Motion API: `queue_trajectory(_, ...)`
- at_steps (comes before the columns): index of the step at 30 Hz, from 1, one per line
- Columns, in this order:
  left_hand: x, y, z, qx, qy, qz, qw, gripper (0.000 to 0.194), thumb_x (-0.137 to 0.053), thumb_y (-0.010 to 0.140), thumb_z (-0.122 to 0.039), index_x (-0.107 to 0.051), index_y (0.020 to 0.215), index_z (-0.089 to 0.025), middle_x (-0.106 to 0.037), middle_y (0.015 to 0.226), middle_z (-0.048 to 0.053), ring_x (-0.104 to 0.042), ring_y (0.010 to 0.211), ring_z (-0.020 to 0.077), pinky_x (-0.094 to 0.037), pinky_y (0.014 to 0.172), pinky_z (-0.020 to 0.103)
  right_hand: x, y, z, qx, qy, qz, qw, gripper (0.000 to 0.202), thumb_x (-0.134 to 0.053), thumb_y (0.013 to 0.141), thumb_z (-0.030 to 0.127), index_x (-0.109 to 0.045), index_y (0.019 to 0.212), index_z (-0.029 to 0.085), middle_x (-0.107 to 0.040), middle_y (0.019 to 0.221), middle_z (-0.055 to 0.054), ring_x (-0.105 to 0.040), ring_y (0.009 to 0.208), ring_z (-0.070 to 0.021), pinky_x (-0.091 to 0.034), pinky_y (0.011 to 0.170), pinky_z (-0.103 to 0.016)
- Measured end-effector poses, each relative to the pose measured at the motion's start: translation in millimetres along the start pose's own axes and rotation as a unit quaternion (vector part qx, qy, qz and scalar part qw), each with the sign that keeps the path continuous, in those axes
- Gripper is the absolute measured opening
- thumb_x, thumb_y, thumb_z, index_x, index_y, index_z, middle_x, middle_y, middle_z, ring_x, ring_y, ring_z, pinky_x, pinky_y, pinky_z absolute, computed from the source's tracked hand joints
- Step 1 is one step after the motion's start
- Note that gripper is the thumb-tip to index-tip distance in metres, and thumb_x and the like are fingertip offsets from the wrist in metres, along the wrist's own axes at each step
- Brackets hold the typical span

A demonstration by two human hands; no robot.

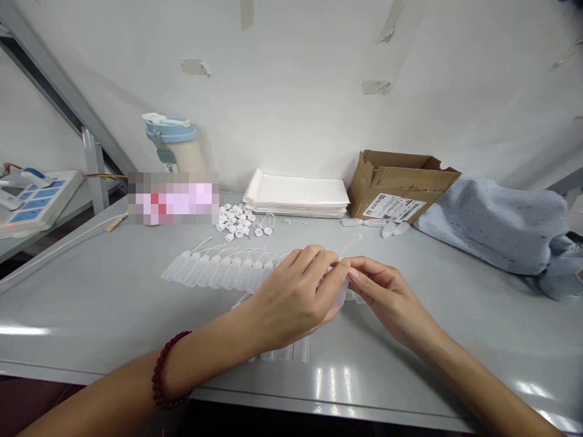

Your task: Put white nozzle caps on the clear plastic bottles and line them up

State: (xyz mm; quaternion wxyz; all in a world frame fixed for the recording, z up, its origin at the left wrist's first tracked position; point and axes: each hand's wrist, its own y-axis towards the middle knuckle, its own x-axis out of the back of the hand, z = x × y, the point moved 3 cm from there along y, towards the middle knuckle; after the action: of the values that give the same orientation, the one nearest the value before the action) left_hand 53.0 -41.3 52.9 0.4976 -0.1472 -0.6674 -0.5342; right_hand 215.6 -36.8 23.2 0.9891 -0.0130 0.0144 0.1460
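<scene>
My left hand (296, 291), with a dark red bead bracelet on its wrist, is closed around a translucent bottle (339, 289) above the middle of the table. The fingertips of my right hand (387, 288) pinch at the top of the same bottle, touching my left fingers. A thin clear strand (353, 244) sticks up from there. Left of my hands lies a row of similar bottles (218, 271) with thin strands at their tops. More bottles (285, 353) lie partly hidden under my left hand. Small white caps (234, 221) are heaped behind the row.
At the back stand a stack of white envelopes (296, 195), a cardboard box (403, 185) and a blue-lidded cup (175, 142). Loose translucent pieces (376, 224) lie before the box. Grey-blue cloth (501, 224) is at the right, a device with blue buttons (39, 203) at far left.
</scene>
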Motion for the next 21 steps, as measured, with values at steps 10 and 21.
queue_trajectory(10,4.1,-2.0,-0.7,0.016,-0.086,-0.005,0.996,0.033,-0.058,0.085,-0.017,-0.053,0.116,-0.006,-0.058,0.119,0.013,-0.047,0.106,0.027,-0.049,0.088,0.039,-0.5,-1.3,4.0,-0.017,0.065,0.021,0.998,0.018,-0.062,0.088,0.027,-0.073,0.102,0.028,-0.074,0.093,-0.001,-0.066,0.088,-0.0158,-0.048,0.08,-0.026)
queue_trajectory(21,6.8,-0.6,4.1,0.057,-0.186,0.031,0.98,0.036,-0.068,0.081,-0.026,-0.055,0.109,-0.01,-0.061,0.109,0.008,-0.045,0.104,0.0237,-0.047,0.09,0.036,-0.9,0.0,6.3,-0.025,-0.015,0.041,0.999,0.025,-0.063,0.086,0.036,-0.074,0.102,0.021,-0.076,0.09,-0.006,-0.069,0.087,-0.0225,-0.051,0.085,-0.038)
